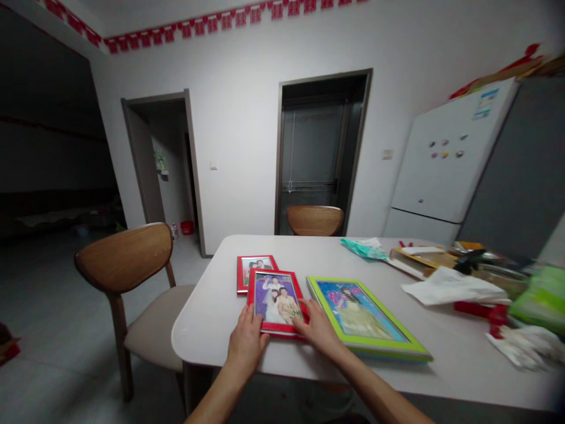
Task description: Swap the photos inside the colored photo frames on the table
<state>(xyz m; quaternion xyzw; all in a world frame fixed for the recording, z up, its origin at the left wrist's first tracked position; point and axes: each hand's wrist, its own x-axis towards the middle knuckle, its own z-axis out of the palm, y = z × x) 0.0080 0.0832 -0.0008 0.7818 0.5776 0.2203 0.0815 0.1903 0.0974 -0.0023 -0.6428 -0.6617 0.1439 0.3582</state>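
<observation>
A red picture frame (pixel 277 299) with a photo of several people on a purple ground lies near the front of the white table. My left hand (pixel 247 335) grips its lower left edge, thumb along the bottom rim. At the lower right edge my right hand (pixel 318 327) holds the same frame, fingers over its side. Behind it, partly covered, is a second red picture frame (pixel 243 274). To the right a larger lime-green picture frame (pixel 388 340) lies flat, its photo showing a figure in a yellow dress. It sits close beside my right hand.
Across the right side of the white table (pixel 212 318) lie a teal bag (pixel 364 248), white paper (pixel 452 285), white gloves (pixel 529 344) and a green package (pixel 542 300). Wooden chairs stand at the left (pixel 128 259) and far side (pixel 315 220). A white fridge (pixel 441 176) stands behind.
</observation>
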